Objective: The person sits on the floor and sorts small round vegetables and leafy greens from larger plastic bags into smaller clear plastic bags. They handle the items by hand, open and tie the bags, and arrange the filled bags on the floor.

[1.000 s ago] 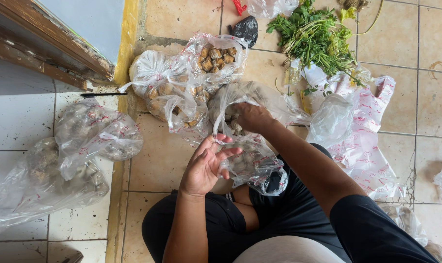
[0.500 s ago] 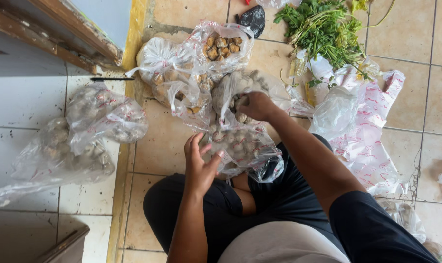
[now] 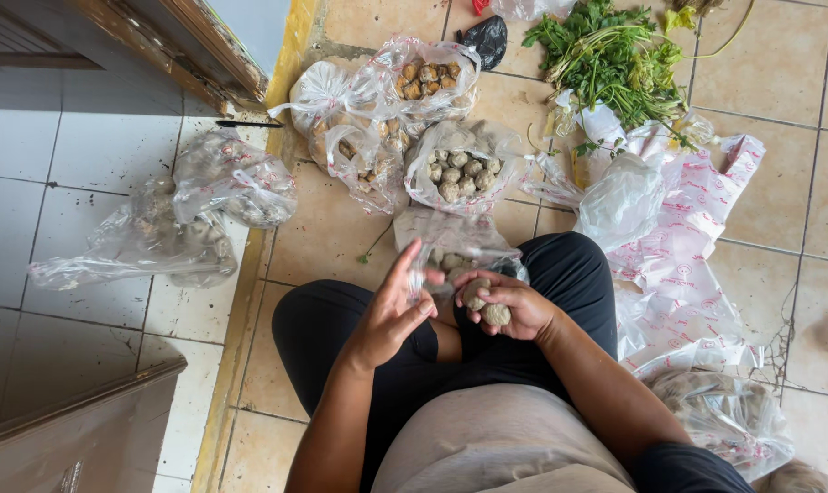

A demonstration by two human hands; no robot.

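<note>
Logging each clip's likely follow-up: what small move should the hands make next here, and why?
Probably the left hand steadies the clear plastic bag on the lap while the right hand drops its two round brownish balls in. The left is open beside the bag, which already holds similar balls; the right grips two.

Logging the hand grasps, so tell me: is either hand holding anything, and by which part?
The right hand cups two round grey balls in its curled fingers. The left hand is open, fingers spread, gripping nothing, beside the clear bag.
</note>
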